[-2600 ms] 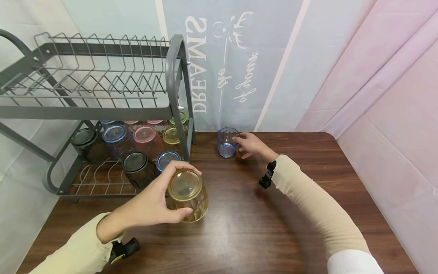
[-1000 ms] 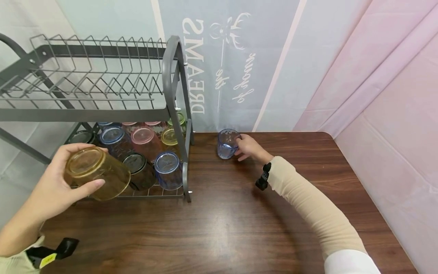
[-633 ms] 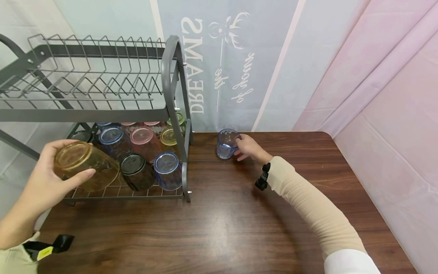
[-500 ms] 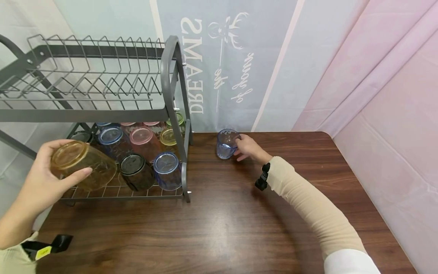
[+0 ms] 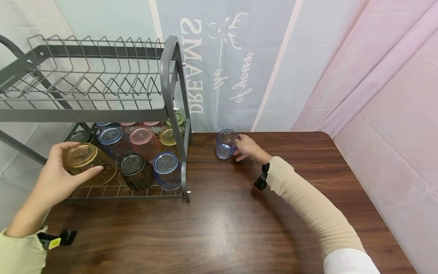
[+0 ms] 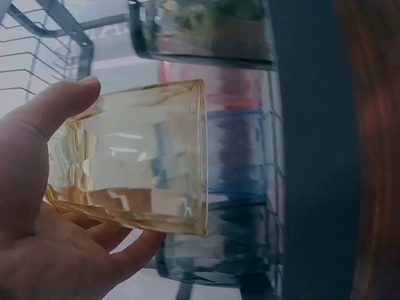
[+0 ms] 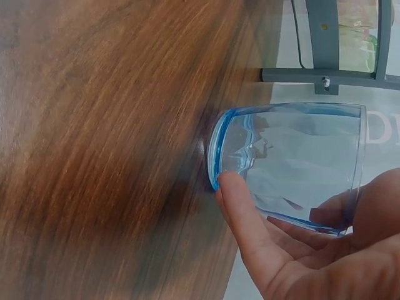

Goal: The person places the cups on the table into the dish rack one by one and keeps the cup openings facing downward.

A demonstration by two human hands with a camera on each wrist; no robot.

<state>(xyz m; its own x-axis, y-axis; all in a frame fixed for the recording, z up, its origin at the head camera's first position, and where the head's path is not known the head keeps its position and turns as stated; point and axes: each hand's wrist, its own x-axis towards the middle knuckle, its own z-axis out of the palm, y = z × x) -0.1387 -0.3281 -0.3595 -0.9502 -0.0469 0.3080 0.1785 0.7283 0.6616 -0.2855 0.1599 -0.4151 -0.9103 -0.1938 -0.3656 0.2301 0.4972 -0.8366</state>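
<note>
My left hand (image 5: 56, 179) grips an amber drinking glass (image 5: 99, 173), thumb on one side and fingers on the other. The glass is tilted, base up toward me, at the front left of the rack's lower shelf, beside an upside-down dark grey glass (image 5: 137, 175). In the left wrist view its mouth (image 6: 203, 156) faces the shelf, with other glasses behind. By the back edge of the table, my right hand (image 5: 249, 147) holds a clear blue glass (image 5: 224, 150) at its right side, mouth up. The right wrist view shows one finger (image 7: 234, 197) reaching down near its base.
The grey two-tier dish rack (image 5: 85, 115) stands at the left, its upper wire tier above the left hand. Upside-down glasses fill much of the lower shelf, including a blue one (image 5: 167, 173) and a pink one (image 5: 143, 140). The brown table (image 5: 219, 228) meets a curtain behind.
My left hand has carried the amber glass leftward from over the table to the lower shelf, then shifted it slightly right and deeper. The right hand stays at the blue glass.
</note>
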